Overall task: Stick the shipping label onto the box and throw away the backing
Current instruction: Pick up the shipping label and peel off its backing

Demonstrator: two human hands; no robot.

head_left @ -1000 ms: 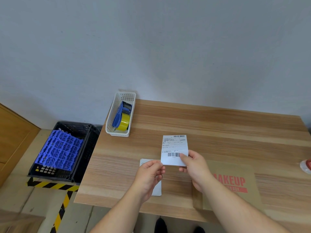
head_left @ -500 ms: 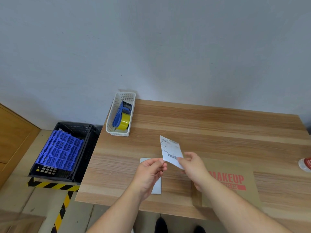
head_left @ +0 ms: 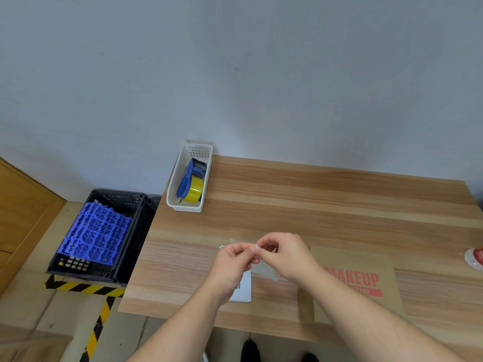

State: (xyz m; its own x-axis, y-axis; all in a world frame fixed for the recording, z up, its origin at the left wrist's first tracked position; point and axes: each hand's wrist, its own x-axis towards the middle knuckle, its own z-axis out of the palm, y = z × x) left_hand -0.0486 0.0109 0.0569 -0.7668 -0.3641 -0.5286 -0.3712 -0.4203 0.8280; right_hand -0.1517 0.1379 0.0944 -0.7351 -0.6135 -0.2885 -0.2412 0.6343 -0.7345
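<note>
- Hands meet over the table (head_left: 313, 199): left hand (head_left: 234, 262) and right hand (head_left: 286, 254) both pinch a thin, blurry sheet (head_left: 264, 269), looks like the label, can't tell for sure.
- Box (head_left: 358, 283) with MAKEUP print lies flat just right of them.
- White basket (head_left: 189, 178) with tape sits at the back corner.

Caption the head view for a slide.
Both hands, left hand and right hand, pinch a shipping label beside the makeup box.
</note>
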